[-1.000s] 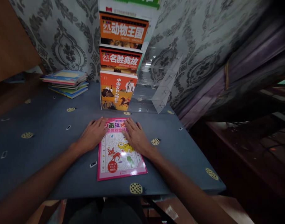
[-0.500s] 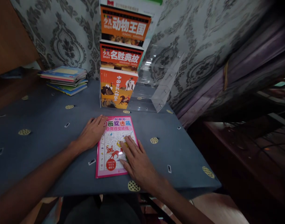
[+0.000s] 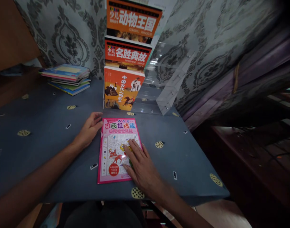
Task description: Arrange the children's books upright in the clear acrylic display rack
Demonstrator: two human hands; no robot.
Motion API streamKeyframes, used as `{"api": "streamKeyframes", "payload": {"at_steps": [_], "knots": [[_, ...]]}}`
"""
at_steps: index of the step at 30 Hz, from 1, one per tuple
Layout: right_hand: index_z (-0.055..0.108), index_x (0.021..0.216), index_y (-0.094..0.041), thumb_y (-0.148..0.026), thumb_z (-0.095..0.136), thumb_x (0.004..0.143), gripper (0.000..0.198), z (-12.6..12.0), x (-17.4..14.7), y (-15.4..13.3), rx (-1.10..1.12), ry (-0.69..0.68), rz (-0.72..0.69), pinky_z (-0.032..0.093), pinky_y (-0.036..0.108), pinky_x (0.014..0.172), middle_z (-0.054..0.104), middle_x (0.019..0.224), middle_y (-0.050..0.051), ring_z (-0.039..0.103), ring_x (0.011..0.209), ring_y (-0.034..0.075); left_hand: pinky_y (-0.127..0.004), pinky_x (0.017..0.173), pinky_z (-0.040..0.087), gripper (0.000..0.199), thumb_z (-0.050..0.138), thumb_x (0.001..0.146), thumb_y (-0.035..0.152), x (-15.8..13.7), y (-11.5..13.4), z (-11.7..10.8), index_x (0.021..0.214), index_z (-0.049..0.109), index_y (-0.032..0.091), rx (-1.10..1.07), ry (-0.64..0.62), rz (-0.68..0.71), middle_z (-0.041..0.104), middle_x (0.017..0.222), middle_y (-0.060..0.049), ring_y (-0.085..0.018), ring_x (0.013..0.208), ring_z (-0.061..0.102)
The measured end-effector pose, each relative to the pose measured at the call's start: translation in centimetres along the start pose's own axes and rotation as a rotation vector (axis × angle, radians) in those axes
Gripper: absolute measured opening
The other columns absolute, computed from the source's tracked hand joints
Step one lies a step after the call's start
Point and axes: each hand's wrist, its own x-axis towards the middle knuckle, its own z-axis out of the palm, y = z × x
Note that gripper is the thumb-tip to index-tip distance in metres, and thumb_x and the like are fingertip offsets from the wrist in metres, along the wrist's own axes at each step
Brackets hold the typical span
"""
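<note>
A pink-bordered children's book point(image 3: 116, 152) with a red fox on its cover lies flat on the cloth-covered table point(image 3: 178, 161). My right hand point(image 3: 141, 164) rests palm down on the right part of the cover, fingers spread, hiding part of the picture. Beside the upper left edge of the book is my left hand point(image 3: 90, 128), turned on its side with the thumb apart from the fingers and nothing held. Its fingertips reach close to the book's corner; whether they touch it I cannot tell.
Behind the book stands a clear acrylic rack point(image 3: 168, 91), its left column filled with orange and red books point(image 3: 123, 88). At the back left lies a stack of books point(image 3: 66, 76). Patterned wallpaper point(image 3: 71, 41) is behind, and a purple curtain point(image 3: 211, 98) hangs at right.
My left hand has come off the book's upper left cover and shifted left, turning onto its side, so the whole title shows. My right hand stays on the cover. The view has shifted slightly.
</note>
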Motion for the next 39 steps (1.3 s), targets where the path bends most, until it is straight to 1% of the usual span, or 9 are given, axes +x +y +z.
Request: {"api": "streamKeyframes", "payload": {"at_steps": [5, 9, 15, 23, 28, 31, 35, 39], "knots": [[0.039, 0.154, -0.014, -0.037, 0.045, 0.104, 0.055, -0.4, 0.1, 0.1, 0.025, -0.021, -0.012, 0.037, 0.055, 0.119, 0.042, 0.158, 0.017, 0.035, 0.149, 0.032, -0.048, 0.117, 0.036, 0.035, 0.068, 0.073, 0.027, 0.0, 0.8, 0.0, 0.107, 0.06, 0.02, -0.111, 0.024, -0.095, 0.064, 0.126, -0.009, -0.027, 0.131, 0.055], [0.038, 0.155, -0.016, -0.038, 0.045, 0.104, 0.056, -0.3, 0.0, 0.2, 0.04, -0.009, -0.008, 0.036, 0.055, 0.12, 0.042, 0.159, 0.016, 0.034, 0.15, 0.031, -0.049, 0.117, 0.035, 0.033, 0.068, 0.072, 0.026, 0.1, 1.0, -0.1, 0.104, 0.06, 0.019, -0.113, 0.022, -0.094, 0.065, 0.121, -0.009, -0.027, 0.13, 0.055], [0.036, 0.155, -0.017, -0.041, 0.039, 0.106, 0.054, -0.1, 0.1, 0.2, 0.051, -0.04, 0.009, 0.038, 0.057, 0.118, 0.04, 0.16, 0.016, 0.033, 0.151, 0.031, -0.048, 0.116, 0.036, 0.036, 0.072, 0.068, 0.028, 0.2, 1.0, -0.1, 0.101, 0.06, 0.019, -0.122, 0.028, -0.09, 0.066, 0.112, -0.006, -0.027, 0.125, 0.057], [0.037, 0.154, -0.018, -0.041, 0.04, 0.106, 0.054, -0.1, 0.0, 0.4, 0.064, -0.006, 0.001, 0.039, 0.056, 0.118, 0.043, 0.158, 0.015, 0.036, 0.149, 0.03, -0.048, 0.114, 0.038, 0.033, 0.068, 0.071, 0.03, 0.3, 1.3, -0.3, 0.102, 0.059, 0.02, -0.062, -0.033, -0.087, 0.066, 0.116, -0.008, -0.027, 0.127, 0.056], [0.039, 0.153, -0.02, -0.042, 0.036, 0.106, 0.052, -0.1, 0.0, 0.4, 0.066, 0.011, -0.004, 0.039, 0.055, 0.118, 0.045, 0.157, 0.014, 0.036, 0.149, 0.029, -0.046, 0.114, 0.038, 0.039, 0.071, 0.07, 0.032, 0.5, 1.2, -0.7, 0.104, 0.059, 0.02, -0.063, -0.052, -0.089, 0.065, 0.116, -0.008, -0.027, 0.128, 0.056], [0.039, 0.153, -0.019, -0.043, 0.036, 0.106, 0.052, 0.0, 0.0, 0.5, 0.057, 0.015, -0.007, 0.041, 0.055, 0.117, 0.044, 0.158, 0.015, 0.037, 0.149, 0.03, -0.047, 0.114, 0.038, 0.037, 0.07, 0.071, 0.031, 0.5, 1.3, -0.9, 0.105, 0.059, 0.021, -0.053, -0.058, -0.094, 0.065, 0.119, -0.008, -0.027, 0.128, 0.056], [0.041, 0.152, -0.019, -0.043, 0.037, 0.106, 0.052, 0.3, 0.0, 0.5, 0.058, 0.031, -0.005, 0.039, 0.054, 0.117, 0.045, 0.158, 0.014, 0.037, 0.149, 0.03, -0.049, 0.115, 0.038, 0.036, 0.073, 0.07, 0.029, 0.6, 1.5, -1.0, 0.102, 0.061, 0.02, -0.108, -0.034, -0.117, 0.065, 0.116, -0.007, -0.027, 0.125, 0.058], [0.04, 0.152, -0.019, -0.043, 0.037, 0.106, 0.052, 0.4, -0.1, 0.5, 0.064, 0.026, -0.003, 0.039, 0.055, 0.118, 0.043, 0.159, 0.013, 0.035, 0.15, 0.03, -0.048, 0.117, 0.037, 0.037, 0.076, 0.066, 0.024, 0.6, 1.7, -1.0, 0.101, 0.062, 0.019, -0.188, -0.022, -0.161, 0.064, 0.111, -0.005, -0.025, 0.123, 0.059]]}}
